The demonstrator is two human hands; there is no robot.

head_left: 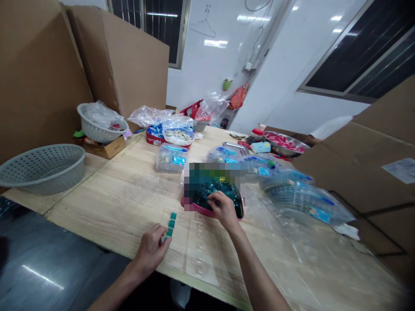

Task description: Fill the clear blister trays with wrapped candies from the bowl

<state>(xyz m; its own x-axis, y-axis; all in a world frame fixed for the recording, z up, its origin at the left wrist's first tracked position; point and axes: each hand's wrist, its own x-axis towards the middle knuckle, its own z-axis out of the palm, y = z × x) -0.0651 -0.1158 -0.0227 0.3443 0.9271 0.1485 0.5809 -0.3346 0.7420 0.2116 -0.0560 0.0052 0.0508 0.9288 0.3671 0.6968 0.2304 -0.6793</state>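
My left hand [151, 251] is just above the pale wooden table [106, 207], pinching the lower end of a short strip of small teal packets [170, 224]. My right hand [225, 211] rests on a heap of dark teal packets [217, 194] in a pink tray [207, 211]. Its fingers touch the heap, but I cannot tell whether they hold a packet. The back of the tray is hidden by a pixelated patch.
Stacked clear plastic trays [301, 198] lie to the right of the pink tray. A clear box of packets [171, 159] stands farther back. Grey perforated baskets [42, 168] sit at the left table end, and cardboard panels [363, 172] rise at the right.
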